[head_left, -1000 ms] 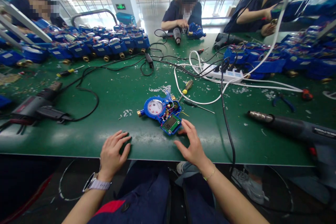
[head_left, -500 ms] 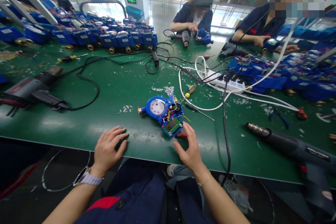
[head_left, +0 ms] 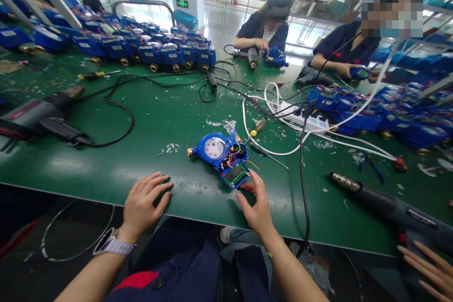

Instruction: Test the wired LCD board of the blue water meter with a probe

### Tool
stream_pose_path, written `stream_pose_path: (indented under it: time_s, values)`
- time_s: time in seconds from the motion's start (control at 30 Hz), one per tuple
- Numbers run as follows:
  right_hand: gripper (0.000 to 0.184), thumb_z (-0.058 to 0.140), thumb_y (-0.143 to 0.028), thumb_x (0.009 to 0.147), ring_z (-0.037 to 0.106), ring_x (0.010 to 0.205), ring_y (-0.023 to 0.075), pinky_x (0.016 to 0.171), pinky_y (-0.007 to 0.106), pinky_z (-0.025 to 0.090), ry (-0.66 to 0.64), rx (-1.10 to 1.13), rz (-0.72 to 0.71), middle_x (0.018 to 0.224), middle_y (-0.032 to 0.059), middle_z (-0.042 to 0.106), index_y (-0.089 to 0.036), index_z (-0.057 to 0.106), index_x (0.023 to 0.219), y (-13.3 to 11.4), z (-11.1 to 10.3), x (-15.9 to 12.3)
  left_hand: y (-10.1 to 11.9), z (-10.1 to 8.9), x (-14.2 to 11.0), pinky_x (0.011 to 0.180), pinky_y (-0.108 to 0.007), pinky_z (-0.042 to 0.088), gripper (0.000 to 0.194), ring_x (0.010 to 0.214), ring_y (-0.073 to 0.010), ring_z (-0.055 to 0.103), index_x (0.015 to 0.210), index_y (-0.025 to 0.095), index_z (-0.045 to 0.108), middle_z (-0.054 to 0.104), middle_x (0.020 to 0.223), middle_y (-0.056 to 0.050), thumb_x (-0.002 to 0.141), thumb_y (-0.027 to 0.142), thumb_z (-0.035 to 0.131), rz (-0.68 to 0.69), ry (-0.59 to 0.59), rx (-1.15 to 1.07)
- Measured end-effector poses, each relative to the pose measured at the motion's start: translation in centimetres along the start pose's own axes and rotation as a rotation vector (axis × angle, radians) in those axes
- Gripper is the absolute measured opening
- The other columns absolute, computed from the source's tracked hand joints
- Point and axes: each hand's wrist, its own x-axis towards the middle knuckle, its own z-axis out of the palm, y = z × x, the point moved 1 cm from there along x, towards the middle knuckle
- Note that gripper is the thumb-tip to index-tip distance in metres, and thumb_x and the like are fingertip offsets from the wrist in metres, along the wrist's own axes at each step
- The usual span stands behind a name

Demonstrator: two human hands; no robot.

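Hardly moved over the last second: left hand (head_left: 141,205) flat, fingers apart, on worktop (head_left: 106,151); right hand (head_left: 257,207) empty, spread fingers touching meter (head_left: 222,155).

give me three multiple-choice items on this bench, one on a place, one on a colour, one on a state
1. Where does the blue meter lie?
A. in a tray
B. on the green table, ahead of the right hand
C. under the left hand
2. What colour is the meter's round dial face?
A. white
B. black
C. yellow
3. How is the left hand?
A. closed on a screwdriver
B. lifted off the table
C. open, flat on the table edge

B: fingertips reach its near end. A: pale disc in blue housing. C: fingers spread, nothing held.
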Motion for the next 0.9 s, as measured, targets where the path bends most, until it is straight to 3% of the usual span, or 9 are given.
stream_pose_path:
  time_s: [0.5,0.9]
  values:
    - [0.059,0.061,-0.026,0.09,0.06,0.093,0.0173,0.087,0.034,0.047,0.007,0.098,0.147,0.104,0.006,0.058,-0.023,0.037,0.143,0.9,0.1,-0.4,-0.1,-0.1,0.0,0.097,-0.045,0.042,0.019,0.116,-0.0276,0.055,0.103,0.019,0.065,0.065,0.115,-0.007,0.088,0.025,0.056,0.016,0.002,-0.002]
    - [0.055,0.059,-0.024,0.09,0.06,0.093,0.0159,0.087,0.033,0.048,0.011,0.107,0.135,0.115,0.0077,0.056,-0.024,0.04,0.142,1.2,0.2,-0.4,-0.2,-0.1,0.0,0.097,-0.045,0.041,0.018,0.116,-0.0276,0.055,0.101,0.02,0.066,0.065,0.113,-0.007,0.087,0.026,0.056,0.012,0.003,-0.01]
